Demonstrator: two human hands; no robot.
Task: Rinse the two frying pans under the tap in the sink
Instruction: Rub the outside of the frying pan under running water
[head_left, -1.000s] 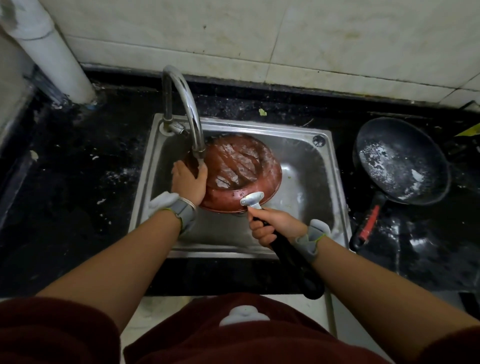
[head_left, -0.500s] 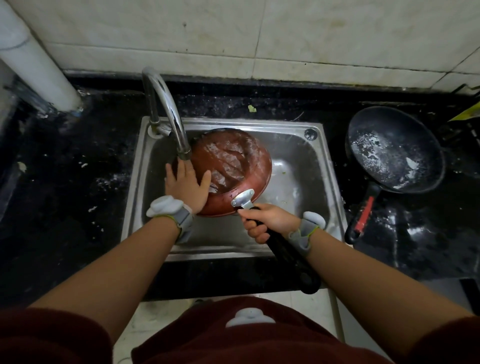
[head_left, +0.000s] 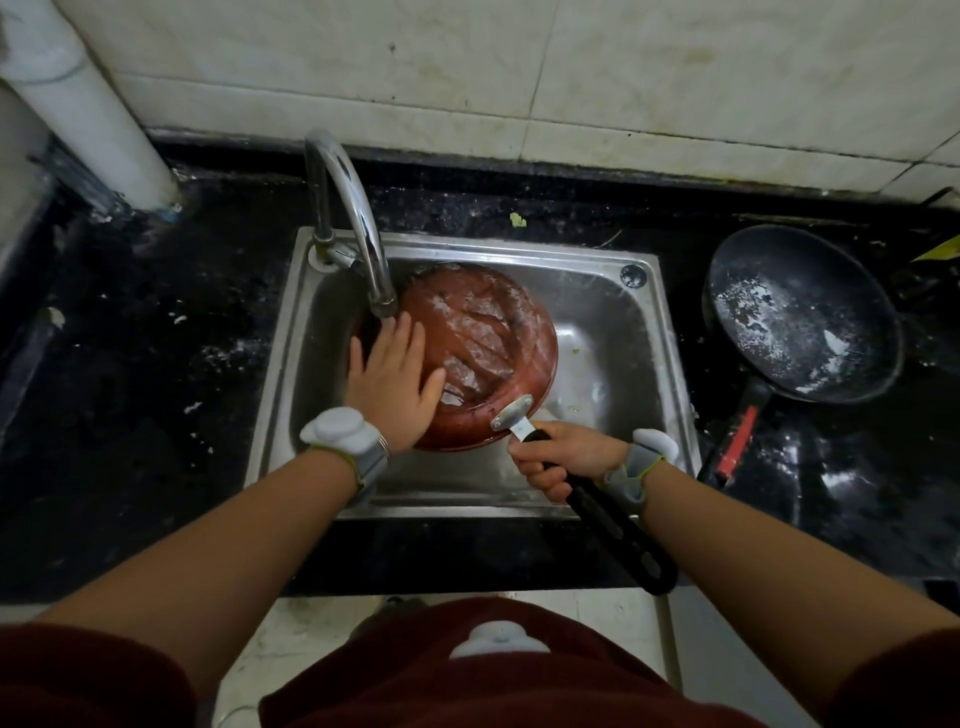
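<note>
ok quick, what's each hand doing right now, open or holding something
Left hand: open, fingers spread, palm flat on the red pan under the tap.
Right hand: closed around the red pan's black handle.

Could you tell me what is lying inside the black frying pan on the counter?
The black frying pan holds white, foamy-looking residue spread across its base. No utensil or food is visible; the near inner wall is too dark to judge.

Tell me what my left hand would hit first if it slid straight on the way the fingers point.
Probably the tap spout: your left hand lies flat on the red pan, fingers aimed at the spout's tip just ahead, though depth is unclear.
</note>
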